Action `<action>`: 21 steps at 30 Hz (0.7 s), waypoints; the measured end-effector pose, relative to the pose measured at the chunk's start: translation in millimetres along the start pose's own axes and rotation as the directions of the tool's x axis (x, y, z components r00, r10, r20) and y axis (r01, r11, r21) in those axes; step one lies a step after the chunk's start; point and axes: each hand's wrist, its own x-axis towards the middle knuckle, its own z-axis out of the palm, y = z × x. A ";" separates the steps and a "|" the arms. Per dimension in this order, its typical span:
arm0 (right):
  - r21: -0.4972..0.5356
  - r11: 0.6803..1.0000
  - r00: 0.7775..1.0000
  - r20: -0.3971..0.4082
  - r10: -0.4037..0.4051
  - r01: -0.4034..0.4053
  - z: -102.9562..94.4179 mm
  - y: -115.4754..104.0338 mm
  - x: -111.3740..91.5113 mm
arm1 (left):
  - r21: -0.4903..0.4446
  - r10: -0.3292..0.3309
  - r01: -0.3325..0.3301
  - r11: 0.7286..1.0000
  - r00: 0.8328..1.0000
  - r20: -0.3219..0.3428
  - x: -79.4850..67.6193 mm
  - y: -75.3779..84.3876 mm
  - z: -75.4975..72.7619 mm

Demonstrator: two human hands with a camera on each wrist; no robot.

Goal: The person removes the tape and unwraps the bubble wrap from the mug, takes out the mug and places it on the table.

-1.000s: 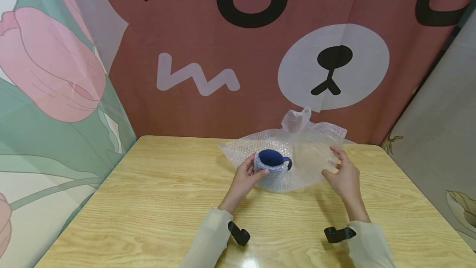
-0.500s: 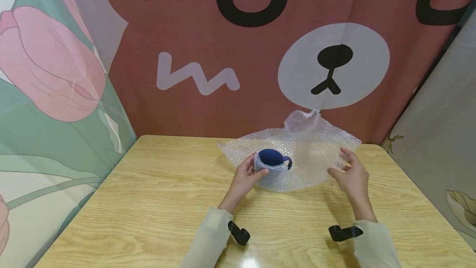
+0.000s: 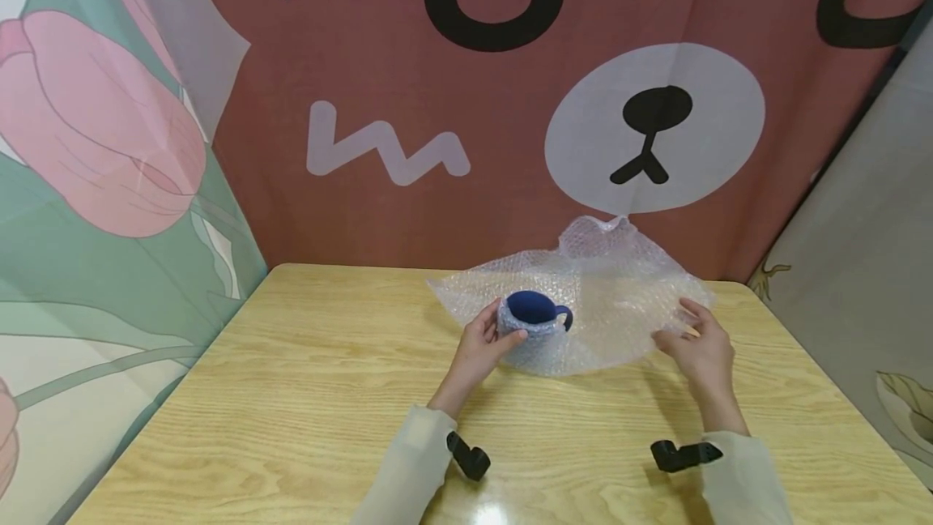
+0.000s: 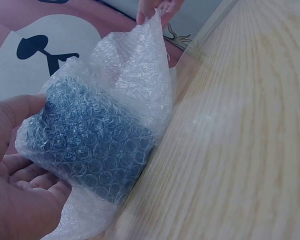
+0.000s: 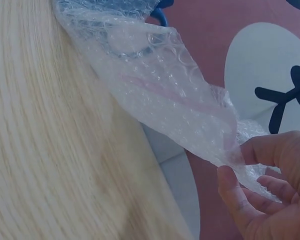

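Note:
A dark blue mug stands upright with one layer of bubble wrap around its near side, its handle pointing right. My left hand grips the wrapped mug from the left, thumb in front and fingers behind. In the left wrist view the blue shows through the bubbles under my thumb. Out to the right, my right hand pinches the free edge of the sheet between thumb and fingers. The right wrist view shows that edge stretched toward the mug. Behind the mug the sheet rises in a crumpled fold.
The wooden table extends in front and to both sides. A curtain with a bear print hangs right behind its back edge. Flowered cloth covers the left side, and a grey one the right.
My right hand has moved right and slightly down, drawing the bubble wrap's edge outward so the sheet spreads wider. The left hand and the mug stay in place.

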 end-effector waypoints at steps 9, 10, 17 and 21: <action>0.114 0.989 0.995 0.030 0.094 -0.097 -2.2 10.6 4.2 | -0.034 0.006 -0.006 0.999 1.000 -0.010 0.8 1.1 1.1; 0.140 0.984 0.994 0.036 0.108 -0.112 -2.3 11.8 4.7 | -0.038 0.005 -0.005 0.999 1.000 -0.011 0.7 1.4 1.3; 0.216 0.958 0.982 0.065 0.178 -0.188 -3.0 20.9 7.1 | -0.035 0.011 -0.011 0.999 1.000 -0.011 0.5 1.1 1.2; 0.223 0.949 0.974 0.070 0.214 -0.224 -3.9 24.5 8.8 | -0.030 0.008 -0.008 1.000 1.000 -0.008 0.3 1.2 0.9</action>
